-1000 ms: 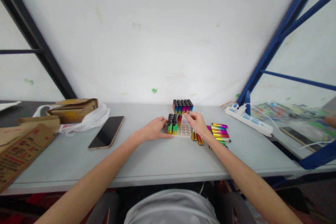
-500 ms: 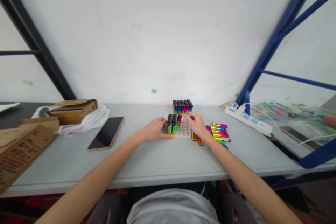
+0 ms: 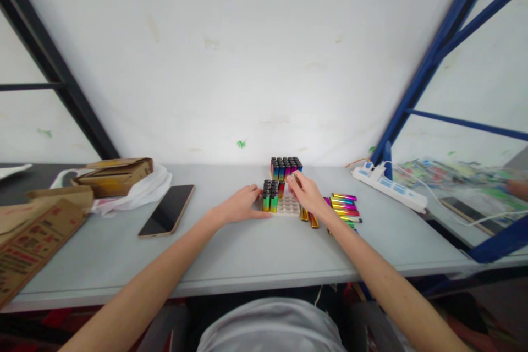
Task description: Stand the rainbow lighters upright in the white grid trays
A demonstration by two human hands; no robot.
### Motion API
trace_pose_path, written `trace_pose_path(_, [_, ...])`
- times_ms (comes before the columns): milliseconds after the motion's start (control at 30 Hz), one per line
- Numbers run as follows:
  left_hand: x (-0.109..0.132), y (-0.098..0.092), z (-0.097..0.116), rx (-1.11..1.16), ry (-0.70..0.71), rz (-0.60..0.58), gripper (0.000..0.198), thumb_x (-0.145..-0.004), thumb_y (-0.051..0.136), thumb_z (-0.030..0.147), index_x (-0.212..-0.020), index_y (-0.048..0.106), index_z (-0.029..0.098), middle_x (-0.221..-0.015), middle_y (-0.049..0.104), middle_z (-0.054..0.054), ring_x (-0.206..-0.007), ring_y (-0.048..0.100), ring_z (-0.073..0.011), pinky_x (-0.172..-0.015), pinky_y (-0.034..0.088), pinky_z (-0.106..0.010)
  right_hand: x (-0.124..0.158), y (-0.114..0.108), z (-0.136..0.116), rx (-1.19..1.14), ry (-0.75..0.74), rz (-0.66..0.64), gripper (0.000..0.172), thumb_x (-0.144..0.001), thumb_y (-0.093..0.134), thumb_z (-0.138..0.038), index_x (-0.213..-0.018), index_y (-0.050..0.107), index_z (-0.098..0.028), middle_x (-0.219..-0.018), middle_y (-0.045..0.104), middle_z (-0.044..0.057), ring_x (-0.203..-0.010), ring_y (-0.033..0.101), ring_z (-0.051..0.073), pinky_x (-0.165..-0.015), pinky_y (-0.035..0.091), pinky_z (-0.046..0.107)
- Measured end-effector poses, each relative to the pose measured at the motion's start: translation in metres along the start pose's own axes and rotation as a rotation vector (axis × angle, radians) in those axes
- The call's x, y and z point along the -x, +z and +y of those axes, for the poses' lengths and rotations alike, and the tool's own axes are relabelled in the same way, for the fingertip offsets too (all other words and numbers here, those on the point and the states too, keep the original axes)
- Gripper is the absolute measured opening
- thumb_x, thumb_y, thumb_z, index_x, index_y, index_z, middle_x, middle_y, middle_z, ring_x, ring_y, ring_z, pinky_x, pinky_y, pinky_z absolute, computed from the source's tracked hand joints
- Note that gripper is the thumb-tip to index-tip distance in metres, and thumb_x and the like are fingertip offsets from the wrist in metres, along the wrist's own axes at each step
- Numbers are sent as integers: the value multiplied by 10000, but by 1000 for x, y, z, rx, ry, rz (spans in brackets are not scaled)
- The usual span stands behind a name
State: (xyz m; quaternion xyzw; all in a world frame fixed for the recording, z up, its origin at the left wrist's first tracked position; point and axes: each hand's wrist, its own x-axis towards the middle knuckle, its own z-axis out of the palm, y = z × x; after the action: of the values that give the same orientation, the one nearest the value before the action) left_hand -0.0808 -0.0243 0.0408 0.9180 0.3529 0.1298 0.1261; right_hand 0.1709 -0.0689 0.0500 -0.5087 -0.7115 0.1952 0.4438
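Observation:
Green lighters with black tops (image 3: 270, 201) stand in the left part of a pale tray with round holes (image 3: 289, 206). My left hand (image 3: 243, 202) is at the tray's left side, fingers apart, thumb along its front edge. Over the tray's back right part, my right hand (image 3: 302, 190) pinches a small lighter, mostly hidden by the fingers. A red lighter (image 3: 281, 189) stands just left of those fingers. Behind the tray is a full block of upright multicoloured lighters (image 3: 286, 168). Loose shiny lighters (image 3: 345, 206) lie to the right, partly under my right forearm.
A phone (image 3: 167, 210) lies on the grey table (image 3: 256, 258) at the left, near a white plastic bag (image 3: 150, 190) and cardboard boxes (image 3: 41, 231). At the right are a white power strip (image 3: 390, 190) and a blue metal frame (image 3: 421, 74).
My right hand has shifted slightly left over the tray, its fingers nearer the red lighter. My left hand has stayed in place.

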Motion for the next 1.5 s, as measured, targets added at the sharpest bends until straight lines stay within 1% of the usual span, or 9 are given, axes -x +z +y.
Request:
trace_pose_path(100, [0, 0, 0, 8, -7, 0, 671, -817, 689, 780, -1086, 685, 166, -1104, 665, -138, -1034, 643, -338, -938, 528, -436, -1, -5, -1, 72, -115, -4, 454, -1046, 469, -648, -846, 555, -250, -840, 600, 34, -807, 563, 214, -714, 438, 311])
trace_pose_path(200, [0, 1, -1, 22, -7, 5, 662, -813, 697, 771, -1087, 688, 167, -1113, 669, -138, -1034, 643, -336, -946, 529, -441, -2, -11, -2, 177, -197, -69, 486, -1043, 512, -628, -756, 556, -238, -771, 567, 22, -756, 532, 200, -722, 422, 311])
trace_pose_path(333, [0, 1, -1, 24, -12, 3, 657, -805, 700, 780, -1058, 694, 173, -1086, 665, -130, -1017, 648, -335, -930, 533, -438, -1, -16, -3, 171, -138, -92, 475, -1052, 510, -606, -746, 538, -243, -631, 575, -15, -595, 493, 177, -648, 368, 306])
trace_pose_path(700, [0, 1, -1, 27, 0, 21, 667, -801, 691, 797, -1075, 702, 189, -1090, 677, -125, -1028, 648, -332, -944, 533, -429, -6, -11, 10, 244, -193, -236, 348, -1050, 600, -510, -842, 669, -240, -755, 683, 30, -680, 583, 198, -703, 417, 295])
trace_pose_path(933, [-2, 3, -4, 12, -4, 16, 663, -800, 696, 788, -1059, 701, 178, -1067, 674, -126, -1018, 652, -343, -938, 539, -450, -5, -13, 16, 416, -145, -258, 381, -1045, 625, -494, -773, 682, -234, -716, 678, 35, -642, 554, 188, -657, 377, 285])
trace_pose_path(1100, [-2, 2, -3, 7, 1, 7, 662, -795, 692, 798, -1045, 701, 185, -1055, 675, -121, -1015, 649, -333, -931, 538, -430, -9, -55, 33, 480, -53, -132, 327, -1076, 554, -389, -865, 735, -216, -820, 763, 78, -730, 649, 221, -731, 439, 304])
trace_pose_path(1233, [-2, 1, -2, 11, -2, 5, 645, -797, 688, 798, -1013, 693, 190, -1064, 669, -123, -1012, 647, -332, -926, 541, -435, -6, -84, 52, 505, 162, -222, 212, -947, 762, -387, -869, 753, -190, -869, 803, 107, -771, 707, 239, -741, 488, 313])
trace_pose_path(1367, [-2, 2, -3, -7, -3, 2, 646, -804, 680, 801, -1010, 686, 189, -1078, 666, -125, -1026, 653, -333, -936, 539, -428, -1, -84, 61, 420, 256, -311, 292, -810, 886, -459, -796, 757, -197, -835, 814, 95, -731, 725, 244, -699, 517, 317])
trace_pose_path(1500, [-2, 2, -3, 6, 0, 7, 652, -795, 686, 803, -1017, 690, 190, -1065, 670, -122, -1006, 660, -337, -925, 541, -435, -4, -72, 60, 383, 274, -298, 193, -768, 893, -333, -791, 753, -202, -794, 805, 74, -719, 724, 236, -690, 531, 317])
